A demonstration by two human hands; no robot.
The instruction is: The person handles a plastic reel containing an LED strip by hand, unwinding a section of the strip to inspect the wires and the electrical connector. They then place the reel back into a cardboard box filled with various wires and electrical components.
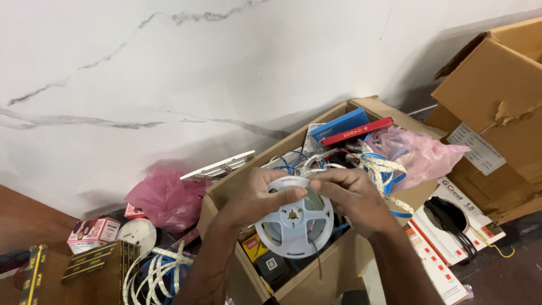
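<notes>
So both hands, left hand [257,195] and right hand [350,195], are pinched on the white LED strip reel [293,217] mid-frame over the open cardboard box [316,277]; it looks light, thin plastic, best held by the rim.

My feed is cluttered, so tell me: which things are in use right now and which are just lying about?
In use:
left hand and right hand, both holding the white reel
open box beneath the reel

Lying about:
pink bag
loose strip coil
blue packet
big carton
</notes>
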